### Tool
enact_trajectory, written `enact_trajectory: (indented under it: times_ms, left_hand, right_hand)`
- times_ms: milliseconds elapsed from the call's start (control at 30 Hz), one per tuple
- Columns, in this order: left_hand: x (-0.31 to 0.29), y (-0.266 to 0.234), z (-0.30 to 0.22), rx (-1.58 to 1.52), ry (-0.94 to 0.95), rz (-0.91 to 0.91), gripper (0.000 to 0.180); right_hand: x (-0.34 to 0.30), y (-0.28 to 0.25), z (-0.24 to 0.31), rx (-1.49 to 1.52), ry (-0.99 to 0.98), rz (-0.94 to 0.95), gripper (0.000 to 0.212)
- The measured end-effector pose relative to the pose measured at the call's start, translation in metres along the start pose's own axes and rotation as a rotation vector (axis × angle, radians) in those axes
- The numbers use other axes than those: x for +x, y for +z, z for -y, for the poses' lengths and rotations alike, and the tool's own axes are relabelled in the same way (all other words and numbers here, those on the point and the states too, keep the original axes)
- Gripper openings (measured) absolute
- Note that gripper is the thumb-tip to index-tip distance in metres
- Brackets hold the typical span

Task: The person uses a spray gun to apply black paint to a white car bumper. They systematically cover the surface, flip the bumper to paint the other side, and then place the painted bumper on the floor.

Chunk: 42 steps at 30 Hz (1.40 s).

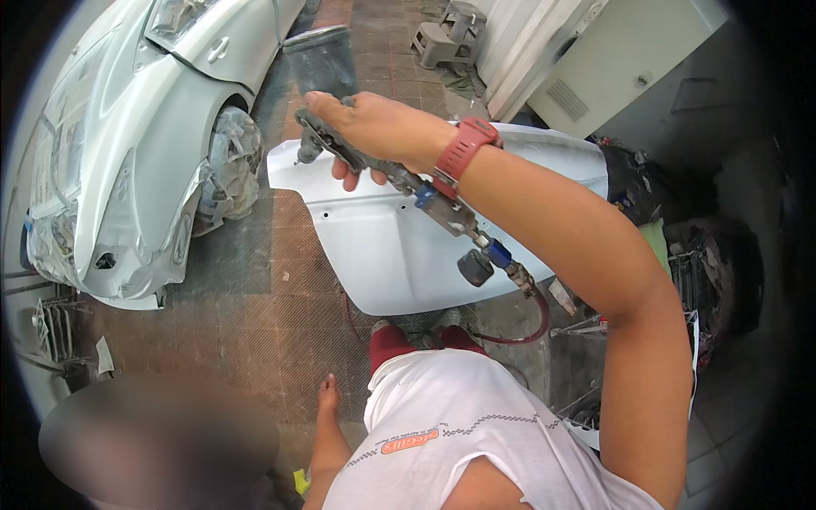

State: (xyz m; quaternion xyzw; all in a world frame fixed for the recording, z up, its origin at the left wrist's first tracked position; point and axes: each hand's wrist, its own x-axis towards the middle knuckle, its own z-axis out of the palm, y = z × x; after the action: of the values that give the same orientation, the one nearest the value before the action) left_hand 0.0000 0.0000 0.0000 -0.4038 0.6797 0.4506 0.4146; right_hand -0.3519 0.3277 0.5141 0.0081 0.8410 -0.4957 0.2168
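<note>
My right hand (374, 132), with a red watch on its wrist, is wrapped round the handle of a spray gun (310, 140). A dark, see-through paint cup (321, 61) sits on the gun's far side. Below the grip hang a metal fitting with blue parts (446, 212), a round gauge (474, 267) and a red hose (540, 323). Beneath the gun lies a white car body panel (382, 255), apart from it. My left hand (329, 391) hangs low beside my shirt; its fingers are too small to make out.
A white car (136, 153) stands at the left, its wheel (234, 157) wrapped in plastic. Grey step stools (450, 36) are at the back, near a pale door (625, 59). Dark clutter (714, 272) lines the right side. The floor (297, 340) is brown and patterned. A blurred patch covers the lower left.
</note>
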Motion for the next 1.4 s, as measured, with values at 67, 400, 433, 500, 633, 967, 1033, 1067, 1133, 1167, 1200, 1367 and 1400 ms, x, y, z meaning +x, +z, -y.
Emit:
enact_trajectory:
  times_ms: [67,400,433,500,633,967,1033,1067,1133,1167,1200,1367,1400]
  left_hand:
    - [0.005,-0.001,-0.008,0.013,0.070,0.007,0.072]
    - [0.020,0.011,-0.023,-0.039,0.059,0.030,0.063]
    - [0.015,0.007,-0.024,0.006,0.039,0.025,0.063]
    - [0.009,0.011,-0.035,0.056,0.006,0.026,0.062]
    - [-0.004,0.007,-0.064,0.188,-0.083,0.056,0.063]
    - [-0.008,0.039,-0.087,0.159,0.024,0.006,0.067]
    - [-0.022,0.053,-0.084,0.171,0.062,-0.016,0.067]
    - [-0.027,0.060,-0.083,0.177,0.078,-0.036,0.067]
    - [-0.033,0.070,-0.078,0.188,0.060,-0.009,0.067]
    - [-0.035,0.074,-0.071,0.186,0.059,0.008,0.066]
    - [-0.036,0.077,-0.064,0.206,0.078,0.004,0.069]
    - [-0.044,0.097,-0.035,0.328,0.144,-0.014,0.067]
    - [-0.048,0.101,-0.035,0.363,0.170,-0.017,0.068]
  right_hand:
    - [-0.012,-0.009,-0.014,0.027,-0.013,-0.040,0.078]
    - [-0.138,-0.111,-0.077,0.056,0.226,-0.521,0.067]
    - [-0.149,-0.123,-0.083,0.042,0.275,-0.569,0.067]
    - [-0.168,-0.146,-0.098,0.033,0.330,-0.646,0.066]
    - [-0.206,-0.186,-0.131,0.067,0.315,-0.735,0.065]
    - [-0.269,-0.288,-0.227,0.129,0.405,-0.926,0.074]
    - [-0.278,-0.310,-0.247,0.150,0.425,-0.983,0.077]
    - [-0.282,-0.321,-0.258,0.154,0.427,-0.992,0.079]
    - [-0.289,-0.343,-0.280,0.186,0.413,-0.999,0.081]
    - [-0.291,-0.354,-0.292,0.180,0.425,-1.019,0.081]
    - [-0.293,-0.365,-0.304,0.184,0.422,-1.031,0.081]
    - [-0.295,-0.417,-0.368,0.209,0.462,-1.070,0.078]
    - [-0.294,-0.427,-0.380,0.215,0.471,-1.080,0.076]
